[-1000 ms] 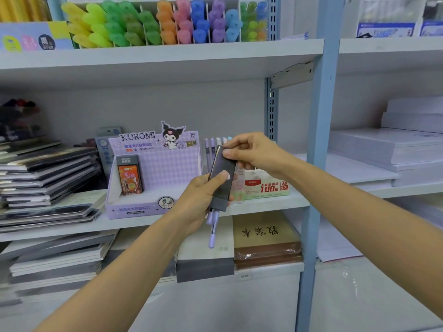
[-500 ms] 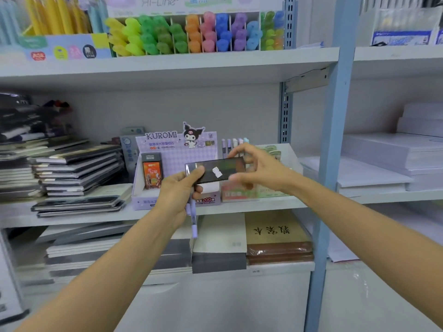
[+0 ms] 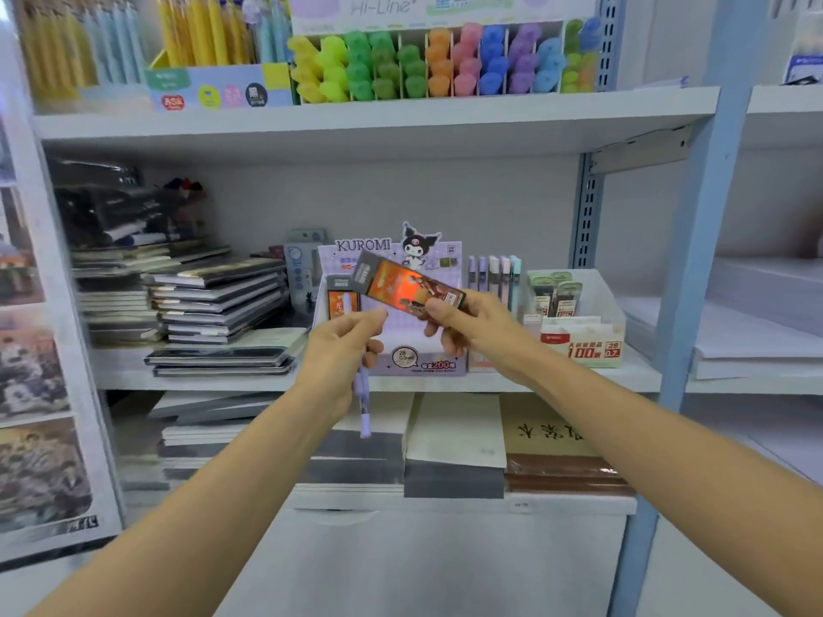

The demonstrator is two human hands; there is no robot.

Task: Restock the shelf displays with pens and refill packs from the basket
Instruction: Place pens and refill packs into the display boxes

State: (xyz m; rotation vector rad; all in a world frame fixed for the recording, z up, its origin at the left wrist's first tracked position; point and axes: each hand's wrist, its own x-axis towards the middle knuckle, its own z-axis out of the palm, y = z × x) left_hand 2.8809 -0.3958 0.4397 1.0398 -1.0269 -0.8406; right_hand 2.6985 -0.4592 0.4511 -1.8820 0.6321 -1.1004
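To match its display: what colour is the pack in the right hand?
The refill pack is mostly orange with a dark header; head view.

One view: your head camera, wide-angle, faces the shelving nearly square-on and tilts slightly down. The middle shelf (image 3: 200, 381) sits near frame centre, close, within your reach. Your left hand (image 3: 343, 354) and right hand (image 3: 472, 327) meet in front of it, forearms entering from the bottom corners. The upper shelf (image 3: 356, 122) crosses the top; the blue upright (image 3: 694, 260) leans at right.
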